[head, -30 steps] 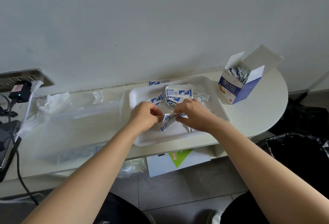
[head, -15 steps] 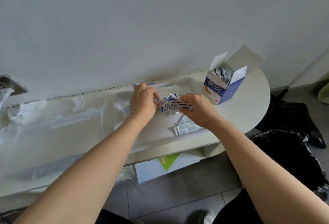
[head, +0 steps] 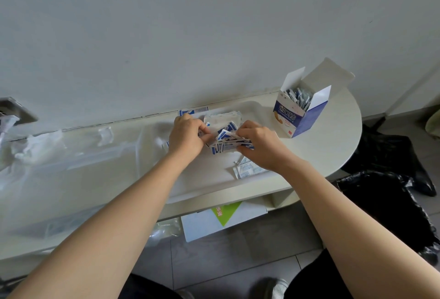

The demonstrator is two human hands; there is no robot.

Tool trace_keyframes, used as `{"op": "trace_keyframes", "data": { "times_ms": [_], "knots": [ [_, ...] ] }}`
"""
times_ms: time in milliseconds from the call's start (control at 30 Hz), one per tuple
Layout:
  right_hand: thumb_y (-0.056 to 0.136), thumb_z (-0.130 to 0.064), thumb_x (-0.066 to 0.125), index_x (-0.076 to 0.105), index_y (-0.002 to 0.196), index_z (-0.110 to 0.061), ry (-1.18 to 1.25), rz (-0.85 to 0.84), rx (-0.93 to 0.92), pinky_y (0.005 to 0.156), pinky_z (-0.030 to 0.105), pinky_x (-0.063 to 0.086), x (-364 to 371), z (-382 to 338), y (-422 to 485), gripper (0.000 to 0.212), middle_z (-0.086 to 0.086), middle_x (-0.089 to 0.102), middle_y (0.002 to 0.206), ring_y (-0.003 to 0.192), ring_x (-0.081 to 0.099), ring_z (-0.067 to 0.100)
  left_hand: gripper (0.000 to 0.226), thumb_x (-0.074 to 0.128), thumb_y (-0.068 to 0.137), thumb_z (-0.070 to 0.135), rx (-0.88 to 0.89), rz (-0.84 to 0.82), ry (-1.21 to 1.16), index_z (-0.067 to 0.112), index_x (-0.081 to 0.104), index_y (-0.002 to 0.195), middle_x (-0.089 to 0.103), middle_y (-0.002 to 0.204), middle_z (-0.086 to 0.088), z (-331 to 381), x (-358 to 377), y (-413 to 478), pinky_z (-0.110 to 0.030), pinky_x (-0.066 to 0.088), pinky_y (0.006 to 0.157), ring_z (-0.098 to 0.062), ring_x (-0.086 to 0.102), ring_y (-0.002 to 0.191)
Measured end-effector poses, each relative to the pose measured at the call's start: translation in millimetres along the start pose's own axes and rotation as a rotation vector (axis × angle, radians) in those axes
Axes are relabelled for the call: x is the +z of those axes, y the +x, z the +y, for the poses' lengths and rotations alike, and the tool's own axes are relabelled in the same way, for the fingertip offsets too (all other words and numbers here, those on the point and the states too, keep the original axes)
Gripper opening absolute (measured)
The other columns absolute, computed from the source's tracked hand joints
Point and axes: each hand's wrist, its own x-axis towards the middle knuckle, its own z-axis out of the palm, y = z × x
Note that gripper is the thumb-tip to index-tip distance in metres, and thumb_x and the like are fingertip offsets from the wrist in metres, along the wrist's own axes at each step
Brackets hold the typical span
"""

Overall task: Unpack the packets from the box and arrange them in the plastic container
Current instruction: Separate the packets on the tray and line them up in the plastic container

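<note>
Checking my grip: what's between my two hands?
In the head view, a fanned bundle of blue-and-white packets spans the gap. The left hand and right hand pinch its ends above the white plastic tray.

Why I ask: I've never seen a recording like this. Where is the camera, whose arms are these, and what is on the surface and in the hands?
There is no machine here. A person wears one camera on the head, looking forward and down, so you see their own two bare arms. The left hand and right hand together pinch a small bundle of blue-and-white packets over a white plastic tray on a pale table. More packets lie in the tray: a stack at the back and a few loose ones near the right wrist. To the right stands the open box, with packets showing inside. A clear plastic bag lies on the left.
</note>
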Motion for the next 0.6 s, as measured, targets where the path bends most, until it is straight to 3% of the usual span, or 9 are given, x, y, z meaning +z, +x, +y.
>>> {"op": "trace_keyframes", "data": {
  "times_ms": [100, 200, 300, 400, 467, 533, 600],
  "knots": [
    [0.085, -0.014, 0.065, 0.070, 0.103, -0.009, 0.007, -0.011, -0.032, 0.056, 0.018, 0.026, 0, -3, 0, 0.019, 0.004, 0.058, 0.104, 0.074, 0.050, 0.016, 0.019, 0.072, 0.081, 0.039, -0.027, -0.047, -0.084, 0.021, 0.068, 0.076, 0.064, 0.082, 0.003, -7, -8, -1, -0.027, 0.041, 0.066, -0.018, 0.057, 0.081],
    [0.085, -0.012, 0.065, 0.070, 0.104, -0.008, 0.035, -0.029, -0.074, 0.065, 0.024, 0.040, 1, -7, 0, 0.020, 0.004, 0.056, 0.103, 0.078, 0.055, 0.020, 0.012, 0.070, 0.085, 0.029, -0.054, -0.070, -0.098, 0.022, 0.065, 0.076, 0.066, 0.074, 0.002, -12, -17, -4, -0.023, 0.039, 0.059, -0.018, 0.058, 0.071],
    [0.084, -0.010, 0.066, 0.070, 0.099, -0.007, 0.060, -0.023, -0.105, 0.073, 0.035, 0.050, 2, -12, 0, 0.016, 0.005, 0.053, 0.110, 0.079, 0.059, 0.023, 0.003, 0.069, 0.086, 0.023, -0.085, -0.081, -0.172, 0.021, 0.069, 0.085, 0.068, 0.076, 0.001, -14, -26, -8, -0.020, 0.040, 0.060, -0.015, 0.058, 0.069],
    [0.083, -0.011, 0.067, 0.071, 0.096, -0.009, 0.084, 0.011, -0.131, 0.080, 0.034, 0.050, 2, -17, 2, 0.013, 0.005, 0.047, 0.129, 0.087, 0.060, 0.019, 0.016, 0.070, 0.086, 0.021, -0.077, -0.131, -0.243, 0.017, 0.073, 0.101, 0.072, 0.086, -0.001, -18, -31, -12, -0.020, 0.044, 0.068, -0.011, 0.061, 0.076],
    [0.082, -0.011, 0.068, 0.072, 0.094, -0.009, 0.082, 0.030, -0.160, 0.085, 0.032, 0.048, 4, -19, 4, 0.012, 0.006, 0.045, 0.138, 0.098, 0.056, 0.018, 0.019, 0.072, 0.084, 0.022, -0.047, -0.168, -0.270, 0.015, 0.074, 0.102, 0.072, 0.086, 0.002, -18, -34, -16, -0.021, 0.044, 0.070, -0.007, 0.060, 0.073],
    [0.081, -0.012, 0.070, 0.072, 0.095, -0.011, 0.043, 0.034, -0.180, 0.087, 0.034, 0.045, 6, -20, 5, 0.014, 0.004, 0.052, 0.134, 0.106, 0.050, 0.021, 0.015, 0.075, 0.082, 0.023, -0.039, -0.188, -0.337, 0.014, 0.076, 0.094, 0.072, 0.081, 0.004, -16, -36, -20, -0.023, 0.046, 0.071, -0.007, 0.061, 0.071],
    [0.079, -0.014, 0.071, 0.072, 0.095, -0.013, 0.009, 0.033, -0.188, 0.083, 0.041, 0.046, 8, -21, 5, 0.016, 0.001, 0.064, 0.108, 0.101, 0.050, 0.025, 0.010, 0.077, 0.080, 0.022, -0.054, -0.202, -0.423, 0.014, 0.076, 0.085, 0.072, 0.076, 0.002, -13, -40, -25, -0.026, 0.050, 0.072, -0.009, 0.061, 0.069]
  ]
}}
